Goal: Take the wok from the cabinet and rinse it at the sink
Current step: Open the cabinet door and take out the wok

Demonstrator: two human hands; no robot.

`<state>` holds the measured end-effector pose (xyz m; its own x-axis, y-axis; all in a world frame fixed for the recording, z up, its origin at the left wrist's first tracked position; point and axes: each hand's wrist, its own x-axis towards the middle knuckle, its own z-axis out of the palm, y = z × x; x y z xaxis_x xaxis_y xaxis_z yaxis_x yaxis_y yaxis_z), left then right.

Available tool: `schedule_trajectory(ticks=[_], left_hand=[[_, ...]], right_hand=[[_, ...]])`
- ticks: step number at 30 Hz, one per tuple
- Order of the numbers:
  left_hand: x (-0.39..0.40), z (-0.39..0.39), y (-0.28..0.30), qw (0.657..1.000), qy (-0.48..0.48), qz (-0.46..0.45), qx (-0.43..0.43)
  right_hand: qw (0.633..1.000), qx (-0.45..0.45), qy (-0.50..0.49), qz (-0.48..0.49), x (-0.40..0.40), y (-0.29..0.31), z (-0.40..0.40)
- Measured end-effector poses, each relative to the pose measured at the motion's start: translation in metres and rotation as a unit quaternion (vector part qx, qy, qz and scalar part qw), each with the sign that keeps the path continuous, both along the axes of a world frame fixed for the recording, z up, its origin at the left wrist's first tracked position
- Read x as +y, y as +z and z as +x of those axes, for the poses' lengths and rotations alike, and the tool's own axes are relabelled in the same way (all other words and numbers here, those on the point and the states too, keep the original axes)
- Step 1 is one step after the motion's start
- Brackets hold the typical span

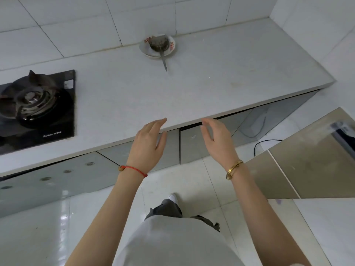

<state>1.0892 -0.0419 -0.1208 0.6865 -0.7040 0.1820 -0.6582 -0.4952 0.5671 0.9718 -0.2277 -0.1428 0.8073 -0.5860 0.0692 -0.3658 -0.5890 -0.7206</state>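
We do not see the wok anywhere, and the sink is also out of the picture; the cabinet doors (172,144) under the countertop (134,96) are shut, so what is inside stays hidden from us. For that reason we cannot tell where the wok lies relative to our hands, nor which way it points or how its long axis runs. Our left hand (148,143) is open, fingers loosely together and stretched toward 12 o'clock, and it holds nothing; its fingertips are at the front edge of the countertop, in front of the left door. Our right hand (215,139) is also open and empty, palm turned toward 9 o'clock, facing the left hand, and it is in front of the door on the right side of the gap between the two doors. If the hands touch the doors or the edge we cannot say. A red string (134,169) is on the left wrist and a gold bracelet (233,169) on the right wrist. At 9 o'clock the gas stove (36,104) is cut off by the frame edge. At 12 o'clock, against the tiled wall, a small bowl (158,47) holds a dark strainer-like utensil, hard to make out, with its handle (163,61) pointing toward 6 o'clock.
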Motion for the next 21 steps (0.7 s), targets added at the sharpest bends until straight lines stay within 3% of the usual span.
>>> schedule_trajectory(ticks=[14,21], left_hand=[[-0.013,-0.002,-0.201,1.0,0.016,-0.022,-0.014],[-0.039,0.021,-0.306,0.996,0.015,-0.058,-0.071]], right_hand=[[0.998,-0.05,-0.003,-0.036,-0.014,-0.17,0.018],[0.988,-0.145,-0.011,-0.044,-0.026,-0.255,0.053]])
